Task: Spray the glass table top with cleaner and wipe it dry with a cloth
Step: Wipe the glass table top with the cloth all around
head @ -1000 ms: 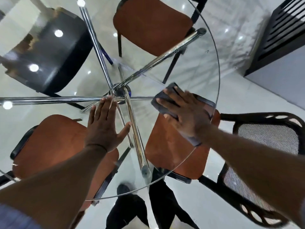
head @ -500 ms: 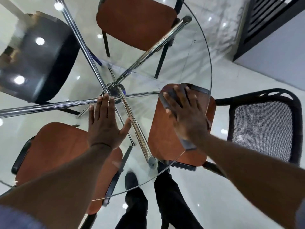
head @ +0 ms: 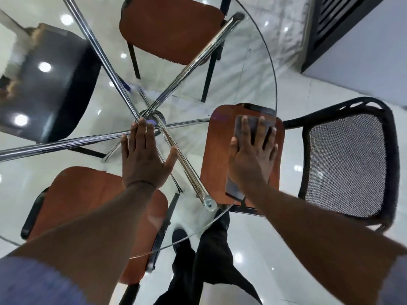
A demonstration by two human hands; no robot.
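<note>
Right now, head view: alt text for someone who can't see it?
Looking down through a round glass table top, the right hand presses a dark cloth flat on the glass near its right rim. The left hand lies flat near the centre, above crossed chrome legs; chairs stand around it.

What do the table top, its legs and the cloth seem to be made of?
Table top: clear glossy glass; chairs and floor show through it.
Legs: polished metal tubes, probably chromed, with mirror-like reflections.
Cloth: dark grey matte fabric, perhaps microfibre; weave too blurred to tell.
</note>
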